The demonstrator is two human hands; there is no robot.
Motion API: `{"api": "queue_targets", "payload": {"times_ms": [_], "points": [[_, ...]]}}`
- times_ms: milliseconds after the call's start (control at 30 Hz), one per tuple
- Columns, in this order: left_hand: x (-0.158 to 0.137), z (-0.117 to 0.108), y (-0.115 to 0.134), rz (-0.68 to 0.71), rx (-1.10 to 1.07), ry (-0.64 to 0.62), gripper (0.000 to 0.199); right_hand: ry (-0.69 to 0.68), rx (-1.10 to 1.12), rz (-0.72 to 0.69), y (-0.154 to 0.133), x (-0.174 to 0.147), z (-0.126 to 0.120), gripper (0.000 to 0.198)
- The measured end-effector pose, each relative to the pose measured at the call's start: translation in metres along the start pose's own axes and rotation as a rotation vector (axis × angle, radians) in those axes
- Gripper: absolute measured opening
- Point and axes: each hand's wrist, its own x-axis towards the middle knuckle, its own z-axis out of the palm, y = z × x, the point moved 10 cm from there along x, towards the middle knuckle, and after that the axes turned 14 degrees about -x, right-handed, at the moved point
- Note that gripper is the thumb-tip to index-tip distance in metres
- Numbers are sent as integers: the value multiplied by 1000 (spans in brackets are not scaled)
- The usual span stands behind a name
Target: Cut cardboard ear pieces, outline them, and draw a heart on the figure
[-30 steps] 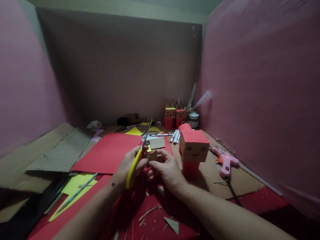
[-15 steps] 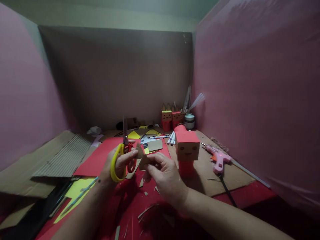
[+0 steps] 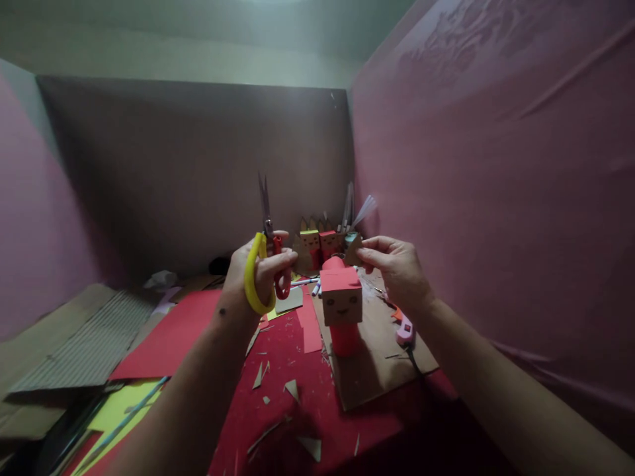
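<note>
My left hand point(image 3: 243, 271) is closed, with scissors point(image 3: 256, 281) hooked on it, one handle yellow and one red, blades pointing up and slightly parted. Its thumb and finger also pinch a small pointed cardboard piece point(image 3: 301, 256). Another pointed cardboard piece point(image 3: 352, 252) is pinched in my right hand point(image 3: 401, 271). Both pieces are held apart, above and behind a box-headed figure point(image 3: 342, 307). That figure has a red top, a drawn face on brown cardboard and a red base, and it stands upright on a cardboard sheet point(image 3: 367, 383).
Two similar figures with pointed ears point(image 3: 328, 244) stand at the back. A pink glue gun point(image 3: 404, 329) lies on the right, partly behind my arm. Cardboard scraps point(image 3: 292, 389) litter the red surface. Red paper point(image 3: 169, 330) and corrugated cardboard point(image 3: 74, 354) lie on the left.
My hands have risen and spread apart, parting the two cardboard pieces, which were close together. The right one has passed behind the figure to its right. The view has shifted right and up.
</note>
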Motion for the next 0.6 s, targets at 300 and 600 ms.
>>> {"api": "queue_targets", "payload": {"times_ms": [300,600], "points": [[-12,35,-28,-116,63,-59,33,-83,-50,-1,11,4,11,12],[-12,42,-27,-87,25,-111,28,-104,-38,5,17,7,11,8]]}}
